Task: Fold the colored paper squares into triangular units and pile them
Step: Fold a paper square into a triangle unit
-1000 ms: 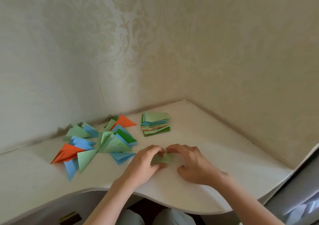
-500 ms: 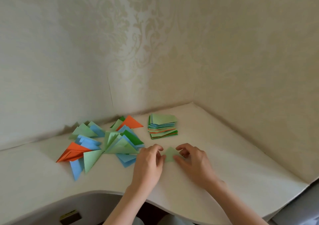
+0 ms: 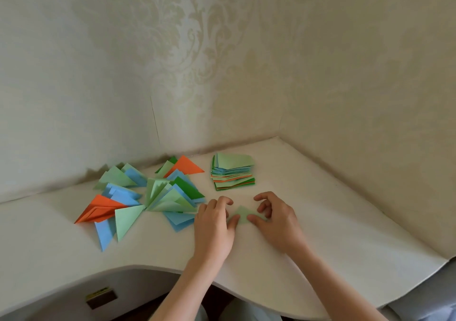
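I note my left hand (image 3: 214, 224) and right hand (image 3: 276, 219), earlier covering the green paper (image 3: 241, 216), now pinch its exposed triangle just below the stack (image 3: 233, 171); creasing nearly done.

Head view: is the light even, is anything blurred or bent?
Head view: soft daylight, no glare; faint shadows behind the folded pile along the wall. Both hands, left and right, and the green triangle look slightly soft. Wide-angle lens bends the table edge.

Triangles (image 3: 148, 197): orange, blue, light/dark green. Stack (image 3: 233, 171): light green top, blue/orange/green edges. Wallpaper (image 3: 187, 49): cream damask. Desk (image 3: 320, 209): white.
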Tool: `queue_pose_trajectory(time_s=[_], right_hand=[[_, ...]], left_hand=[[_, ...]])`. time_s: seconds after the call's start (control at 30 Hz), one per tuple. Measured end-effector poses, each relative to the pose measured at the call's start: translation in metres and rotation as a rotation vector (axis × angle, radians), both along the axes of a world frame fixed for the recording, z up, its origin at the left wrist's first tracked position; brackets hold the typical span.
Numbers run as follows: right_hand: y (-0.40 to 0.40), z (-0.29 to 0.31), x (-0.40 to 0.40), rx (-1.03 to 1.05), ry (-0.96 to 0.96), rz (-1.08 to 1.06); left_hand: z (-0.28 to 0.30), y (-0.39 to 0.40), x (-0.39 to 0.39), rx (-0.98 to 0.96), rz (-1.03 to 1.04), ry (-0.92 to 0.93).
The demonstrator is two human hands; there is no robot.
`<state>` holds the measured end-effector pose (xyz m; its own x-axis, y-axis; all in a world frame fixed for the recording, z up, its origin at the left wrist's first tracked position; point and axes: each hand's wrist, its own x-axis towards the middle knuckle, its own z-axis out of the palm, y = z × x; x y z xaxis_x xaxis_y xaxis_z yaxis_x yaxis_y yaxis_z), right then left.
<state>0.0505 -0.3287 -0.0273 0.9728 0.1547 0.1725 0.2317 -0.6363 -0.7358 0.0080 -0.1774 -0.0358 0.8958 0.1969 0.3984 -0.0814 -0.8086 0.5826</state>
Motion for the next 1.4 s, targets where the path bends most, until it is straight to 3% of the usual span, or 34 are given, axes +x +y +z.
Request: queue_pose_trajectory(time_s=[0.4,0.6,0.77,1.03,1.2,1.4], right_hand=[[-0.007,0.007,-0.001,0.092,0.047,0.065],[-0.006,0.003,-0.003,0.123,0.021,0.055],[-0.006,0.0,-0.003,0.131,0.001,0.047],[-0.008,-0.001,-0.003,0.149,-0.018,0.045],[-0.012,-0.001,-0.004,0.174,-0.037,0.041],[-0.021,0.0,-0.005,0.353,-0.081,-0.103]], left_hand=[[0.003,0.014,-0.004,-0.163,-0.066,0.064],[0.011,-0.001,-0.004,0.02,-0.02,0.013],[0.019,-0.021,0.0,0.117,0.056,0.115],[0.024,-0.028,0.014,-0.089,0.074,0.265],[0.02,-0.022,0.005,-0.099,-0.005,0.197],[0.049,0.036,-0.025,-0.111,-0.004,-0.05]])
